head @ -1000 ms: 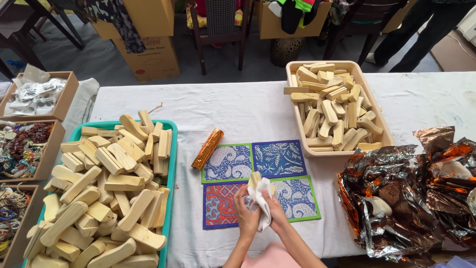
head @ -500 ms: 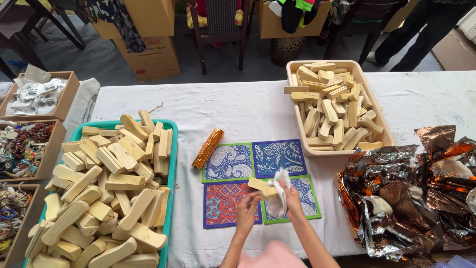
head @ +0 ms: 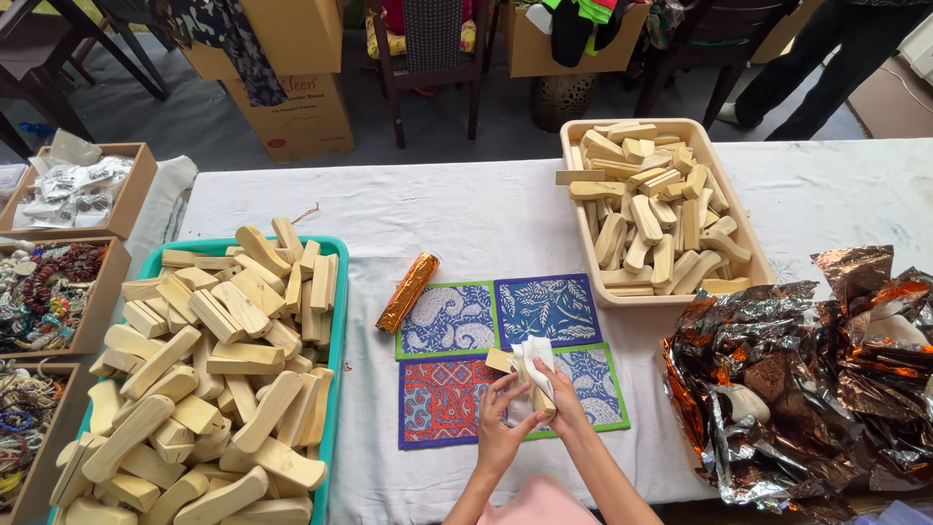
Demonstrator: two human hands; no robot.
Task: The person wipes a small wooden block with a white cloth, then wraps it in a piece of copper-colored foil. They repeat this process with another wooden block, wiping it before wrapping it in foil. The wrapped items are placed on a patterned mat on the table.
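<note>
Both hands meet over the patterned mats (head: 505, 360). The left hand (head: 501, 428) pinches the near end of a pale wooden block (head: 515, 374); the right hand (head: 559, 403) closes on the white tissue (head: 533, 355) lying over it. The block sits between the two grips, its bare tip poking out left of the tissue. To wrap it well, I judge the left should steady the block while the right draws the tissue snug. A teal tray (head: 335, 321) lies far left, a beige bin (head: 583, 262) beyond right.
</note>
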